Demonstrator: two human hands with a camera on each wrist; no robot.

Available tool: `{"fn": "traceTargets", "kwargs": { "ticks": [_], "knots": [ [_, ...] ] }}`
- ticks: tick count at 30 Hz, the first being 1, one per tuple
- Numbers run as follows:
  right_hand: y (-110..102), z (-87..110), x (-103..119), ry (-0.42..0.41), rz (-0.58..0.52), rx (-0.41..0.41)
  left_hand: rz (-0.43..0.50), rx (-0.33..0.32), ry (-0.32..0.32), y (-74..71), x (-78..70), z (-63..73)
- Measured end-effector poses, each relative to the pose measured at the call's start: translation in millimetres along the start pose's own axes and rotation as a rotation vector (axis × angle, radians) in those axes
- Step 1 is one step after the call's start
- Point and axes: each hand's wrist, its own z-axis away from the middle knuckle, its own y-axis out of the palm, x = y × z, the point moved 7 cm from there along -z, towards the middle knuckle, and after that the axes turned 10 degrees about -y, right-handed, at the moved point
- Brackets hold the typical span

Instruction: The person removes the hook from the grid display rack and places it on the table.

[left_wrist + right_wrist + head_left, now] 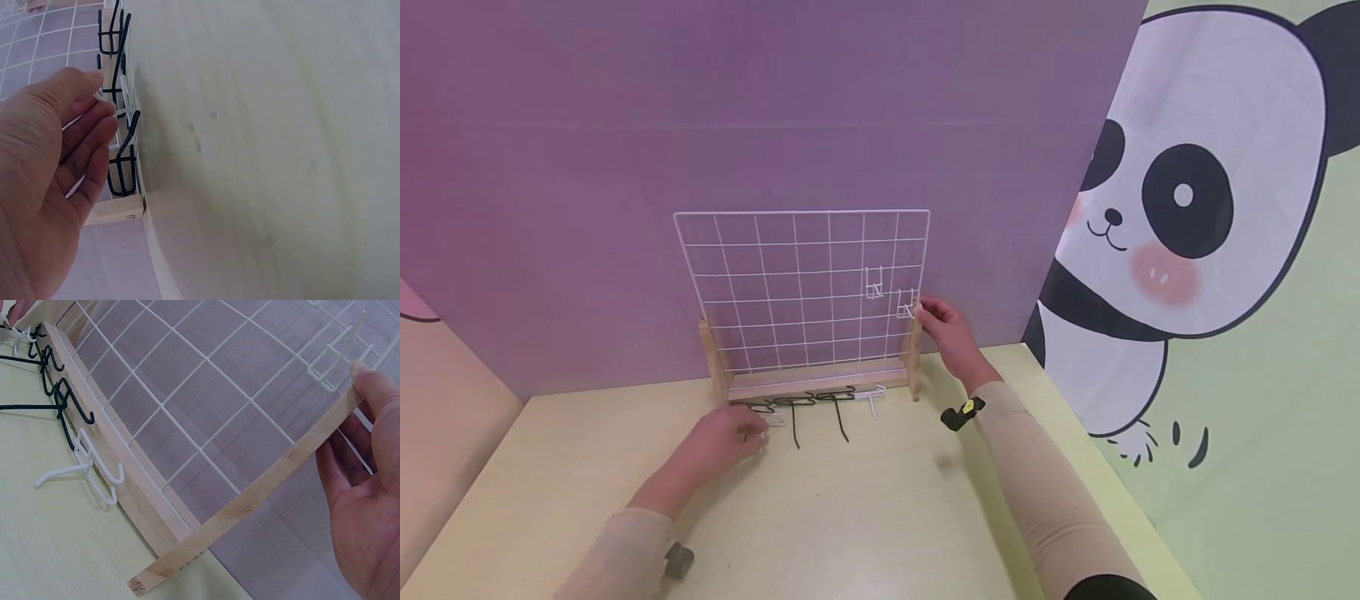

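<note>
A white wire grid panel (812,296) stands upright in a wooden base (812,381) at the back of the table. My left hand (726,440) is low at the base's left end, pinching a white wire hook (125,94) between thumb and fingers. At the panel's right edge, my right hand (950,333) grips the top of the wooden side post (250,492). Two white hooks hang on the grid, one higher (874,290) and one beside the right thumb (906,311). The pinched hook is partly hidden by the left fingers.
Several black hooks (794,423) and another white hook (84,467) lie in a row along the base's front. Behind the panel rises a purple wall (820,108). A panda picture (1225,275) covers the right wall. The pale table (850,525) extends toward me.
</note>
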Motion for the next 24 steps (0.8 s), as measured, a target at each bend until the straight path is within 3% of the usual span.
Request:
{"fn": "traceTargets", "kwargs": {
  "ticks": [8,16,24],
  "knots": [
    [-0.8,-0.7,-1.5,0.001,0.001,-0.008,-0.062,0.006,0.005,2.8,-2.5,-1.0],
    [-1.1,-1.5,-3.0,-0.001,-0.015,-0.006,-0.074,0.018,0.000,0.9,-9.1,1.3],
    [-0.9,-0.7,-1.5,-0.001,-0.006,-0.001,-0.078,0.027,-0.020,3.7,-5.4,0.9]
  ]
}}
